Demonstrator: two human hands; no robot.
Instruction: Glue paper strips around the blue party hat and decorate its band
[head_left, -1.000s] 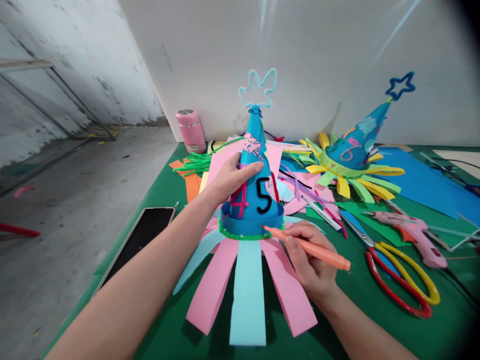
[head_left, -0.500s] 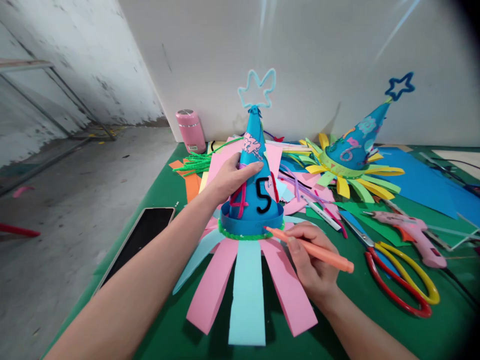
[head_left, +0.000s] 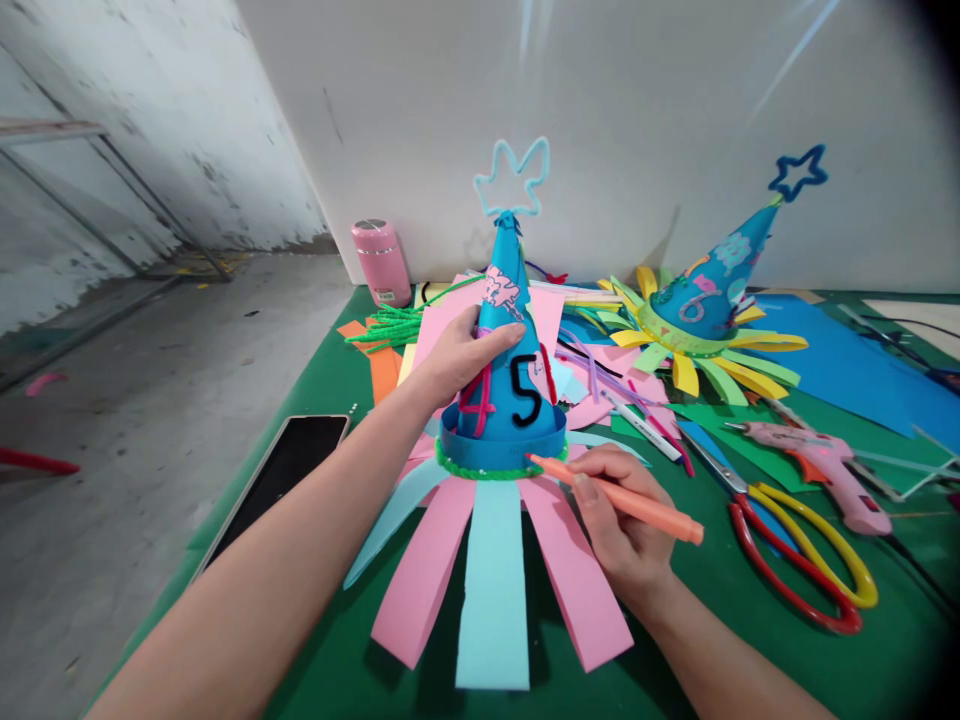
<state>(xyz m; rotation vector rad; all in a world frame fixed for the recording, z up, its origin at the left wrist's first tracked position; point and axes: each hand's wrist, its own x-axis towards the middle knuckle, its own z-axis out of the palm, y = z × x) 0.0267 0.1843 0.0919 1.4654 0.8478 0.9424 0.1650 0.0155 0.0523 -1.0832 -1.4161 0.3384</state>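
Observation:
A blue cone hat [head_left: 510, 340] stands upright on the green table [head_left: 330, 380], with "45" in pipe cleaner on its front, a light blue star on top and pink and pale blue paper strips fanned out around its base. My left hand [head_left: 461, 355] is wrapped round the cone's left side, halfway up. My right hand [head_left: 619, 525] is closed on an orange marker [head_left: 619, 497], whose tip touches the blue band at the hat's lower right rim.
A second blue cone hat [head_left: 705, 290] with yellow and green strips stands at the back right. Scissors [head_left: 795, 545] and a pink glue gun [head_left: 817, 465] lie to the right. A dark phone [head_left: 281, 475] lies left, a pink bottle [head_left: 381, 262] at the back, loose coloured paper behind.
The orange marker's tip has shifted only slightly along the hat's rim band. My left hand has stayed on the cone.

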